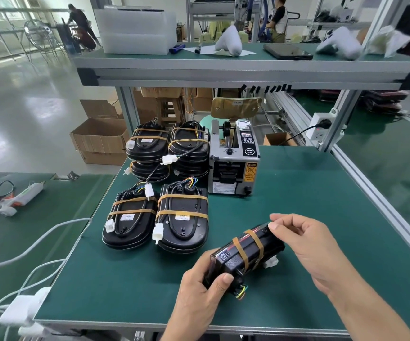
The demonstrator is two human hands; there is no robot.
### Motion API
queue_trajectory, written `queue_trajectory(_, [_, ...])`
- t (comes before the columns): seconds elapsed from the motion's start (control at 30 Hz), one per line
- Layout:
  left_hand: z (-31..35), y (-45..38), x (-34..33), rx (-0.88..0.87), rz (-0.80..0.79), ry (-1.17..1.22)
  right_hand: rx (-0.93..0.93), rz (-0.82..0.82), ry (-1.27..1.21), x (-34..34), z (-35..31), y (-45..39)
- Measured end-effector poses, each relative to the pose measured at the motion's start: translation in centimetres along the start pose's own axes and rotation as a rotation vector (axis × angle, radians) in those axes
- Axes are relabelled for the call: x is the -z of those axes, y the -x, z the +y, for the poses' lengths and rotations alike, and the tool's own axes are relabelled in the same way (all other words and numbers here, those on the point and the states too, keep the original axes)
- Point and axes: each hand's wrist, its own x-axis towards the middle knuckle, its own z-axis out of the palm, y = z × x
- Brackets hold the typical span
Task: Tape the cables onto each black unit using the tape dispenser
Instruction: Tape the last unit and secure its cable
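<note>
Two tan tape bands [248, 249] wrap a black unit [245, 257] held tilted above the tabletop's [125, 279] near edge; the left hand [199, 291] grips its lower end, the right hand's [307, 244] fingertips pinch its top. Taped units [159, 188] and the tape dispenser [233, 161] sit behind.

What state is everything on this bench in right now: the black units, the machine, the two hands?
Held black unit: tilted, two tape bands round it.
Left hand: grips the unit's near end.
Right hand: fingertips pinch at its far end.
Two front units: flat, cables taped down.
Rear stacks: taped units piled up.
Tape dispenser: upright, no strip visible at its slot.
</note>
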Motion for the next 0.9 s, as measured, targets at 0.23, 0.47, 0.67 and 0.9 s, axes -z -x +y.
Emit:
queue_trajectory(0.23, [0.2,0.1,0.0,-0.003,-0.006,0.008,0.011,0.026,0.037,0.0,0.4,0.0])
queue_trajectory(0.47, [0.6,0.0,-0.1,-0.01,0.008,0.015,0.021,0.061,0.085,-0.4,1.2,-0.1])
queue_trajectory(0.67, [0.7,0.1,-0.1,-0.017,0.006,0.003,0.04,0.107,0.112,-0.5,1.5,-0.2])
queue_trajectory(0.9, [0.8,0.1,0.0,-0.013,0.001,-0.01,0.049,0.127,0.124,-0.6,1.7,-0.2])
